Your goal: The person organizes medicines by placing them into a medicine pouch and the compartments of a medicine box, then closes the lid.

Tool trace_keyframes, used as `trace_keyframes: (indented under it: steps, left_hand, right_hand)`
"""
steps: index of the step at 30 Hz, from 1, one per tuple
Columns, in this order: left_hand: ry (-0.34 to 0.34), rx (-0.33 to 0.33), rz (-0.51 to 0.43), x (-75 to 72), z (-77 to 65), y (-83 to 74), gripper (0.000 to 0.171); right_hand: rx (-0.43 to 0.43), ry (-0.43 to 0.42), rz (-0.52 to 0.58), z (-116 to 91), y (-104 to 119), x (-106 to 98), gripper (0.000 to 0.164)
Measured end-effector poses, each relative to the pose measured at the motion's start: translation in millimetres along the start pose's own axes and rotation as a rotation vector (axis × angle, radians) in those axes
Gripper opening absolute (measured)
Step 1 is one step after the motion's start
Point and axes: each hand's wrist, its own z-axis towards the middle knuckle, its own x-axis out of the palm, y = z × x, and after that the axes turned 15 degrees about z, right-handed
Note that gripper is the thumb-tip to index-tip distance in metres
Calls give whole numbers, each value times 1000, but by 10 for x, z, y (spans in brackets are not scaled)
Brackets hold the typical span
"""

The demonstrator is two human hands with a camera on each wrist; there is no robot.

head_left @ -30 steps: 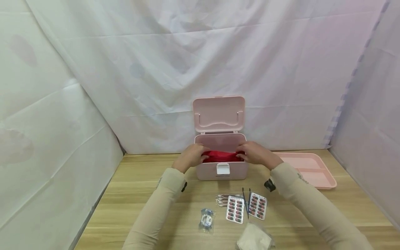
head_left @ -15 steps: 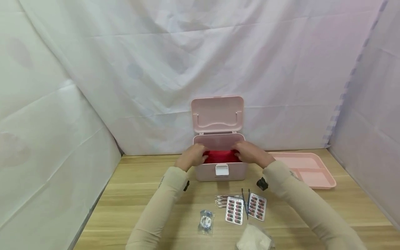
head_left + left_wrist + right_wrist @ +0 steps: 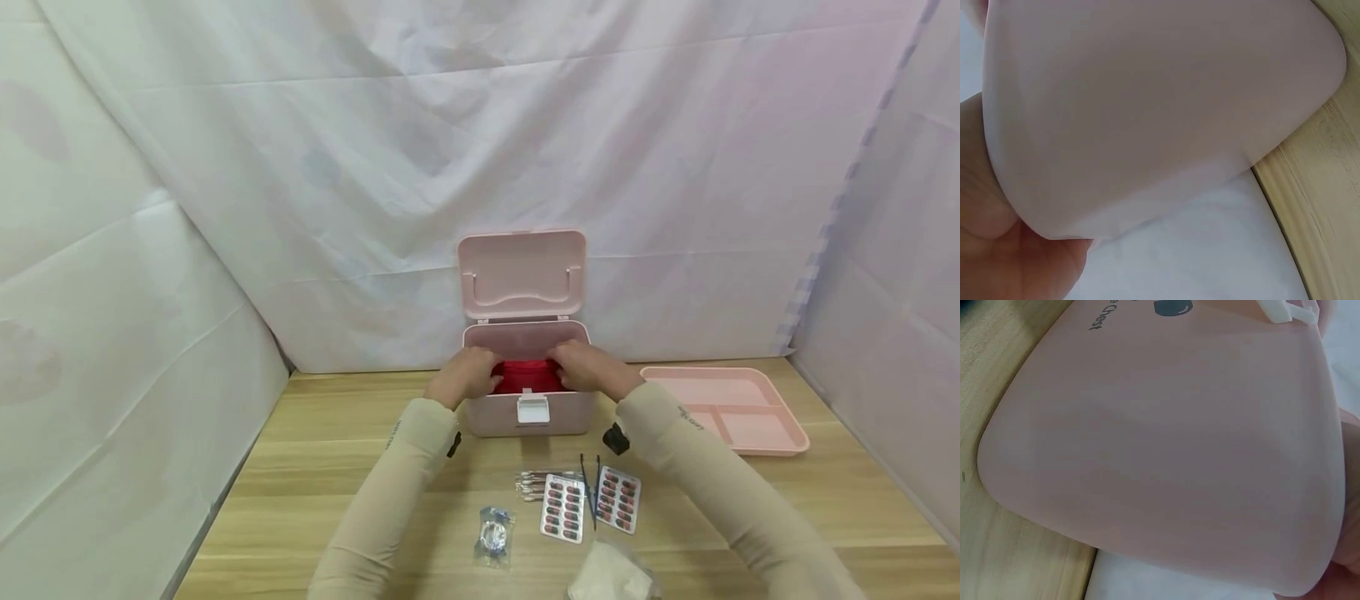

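Observation:
A pink medicine box stands with its lid raised in the head view. Inside it is a red pouch. My left hand reaches over the box's left side and holds the pouch's left end. At the other end, my right hand grips the pouch, with its fingers down in the box. Most of the fingertips are hidden by the pouch and the walls. Both wrist views show mainly the outer walls, with part of the left hand and right hand at the rim.
In front lie a packet of cotton swabs, two capsule blister packs, dark tweezers, a wrapped roll and a clear bag with white contents. A pink divided tray sits to the right. White cloth hangs behind.
The right hand has moved left and inward, bringing the two hands closer together. The red pouch now sits lower in the box and looks narrower between them.

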Motion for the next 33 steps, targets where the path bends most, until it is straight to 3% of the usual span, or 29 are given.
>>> trace_keyframes:
  steps: [18, 26, 30, 33]
  left_hand:
    - [44, -23, 7, 23, 25, -11, 10]
    - [-5, -31, -27, 21, 55, -26, 14]
    - [-43, -22, -39, -14, 70, -38, 15]
    - [-100, 8, -43, -61, 83, -61, 15]
  right_hand:
    - [124, 69, -62, 98, 9, 30, 7]
    - [61, 34, -119, 103, -21, 54, 9]
    - [22, -14, -75, 104, -24, 14, 3]
    - [14, -66, -4, 87, -23, -61, 15]
